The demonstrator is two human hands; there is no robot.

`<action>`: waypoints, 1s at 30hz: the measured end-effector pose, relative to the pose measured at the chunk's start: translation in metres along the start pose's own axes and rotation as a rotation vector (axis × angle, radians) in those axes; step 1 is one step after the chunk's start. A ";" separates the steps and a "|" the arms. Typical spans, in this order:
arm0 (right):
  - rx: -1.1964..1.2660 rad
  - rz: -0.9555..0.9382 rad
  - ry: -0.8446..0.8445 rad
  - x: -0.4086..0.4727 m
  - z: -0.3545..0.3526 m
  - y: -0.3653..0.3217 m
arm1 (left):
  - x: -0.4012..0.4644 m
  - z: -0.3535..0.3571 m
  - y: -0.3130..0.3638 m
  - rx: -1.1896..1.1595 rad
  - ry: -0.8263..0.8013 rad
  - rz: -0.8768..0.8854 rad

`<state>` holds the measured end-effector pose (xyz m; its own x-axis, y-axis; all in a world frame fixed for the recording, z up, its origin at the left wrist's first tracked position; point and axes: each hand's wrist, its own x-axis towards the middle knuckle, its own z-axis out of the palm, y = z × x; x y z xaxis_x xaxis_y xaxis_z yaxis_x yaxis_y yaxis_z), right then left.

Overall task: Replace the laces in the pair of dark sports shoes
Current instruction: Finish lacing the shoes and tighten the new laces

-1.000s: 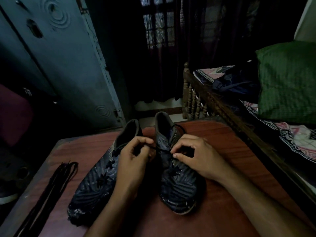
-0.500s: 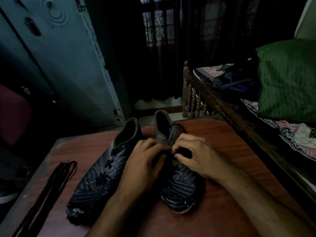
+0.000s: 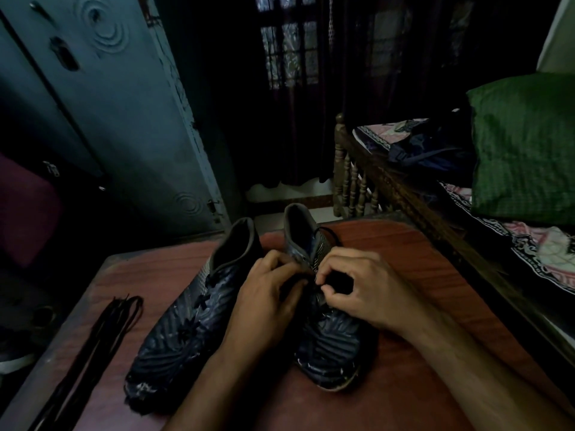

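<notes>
Two dark sports shoes stand side by side on a reddish wooden table (image 3: 404,259), toes toward me. The left shoe (image 3: 186,312) still carries its dark lace. Over the lacing of the right shoe (image 3: 329,343) both my hands meet. My left hand (image 3: 267,303) has its fingers curled at the shoe's upper eyelets, gripping the lace there. My right hand (image 3: 357,287) pinches the dark lace between thumb and forefinger. The lace itself is mostly hidden by my fingers. A bundle of long dark spare laces (image 3: 90,359) lies stretched along the table's left side.
A blue metal cupboard (image 3: 109,119) stands behind the table on the left. A wooden bed frame (image 3: 389,181) runs along the right, with a green pillow (image 3: 525,144) and a dark bag (image 3: 432,150) on it. A dark curtained window is at the back.
My left hand has moved right from between the shoes onto the right shoe's lacing, meeting my right hand. The stretched lace between the hands is no longer seen.
</notes>
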<state>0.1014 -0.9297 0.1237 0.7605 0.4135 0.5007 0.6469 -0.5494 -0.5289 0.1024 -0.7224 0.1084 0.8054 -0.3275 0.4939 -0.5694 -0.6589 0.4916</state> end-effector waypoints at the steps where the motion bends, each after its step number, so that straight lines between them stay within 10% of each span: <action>1: -0.001 -0.002 0.000 0.000 0.000 0.001 | 0.001 0.000 -0.001 -0.029 0.004 -0.002; 9: -0.051 -0.062 0.059 -0.002 -0.004 0.006 | 0.030 -0.013 0.005 0.255 -0.102 0.274; 30: -0.109 0.021 -0.073 0.000 -0.020 0.018 | 0.028 0.022 0.002 0.190 -0.055 0.116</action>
<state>0.1122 -0.9540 0.1275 0.7787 0.4505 0.4367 0.6236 -0.6324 -0.4596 0.1277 -0.7474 0.1078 0.7469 -0.4420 0.4967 -0.6220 -0.7284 0.2873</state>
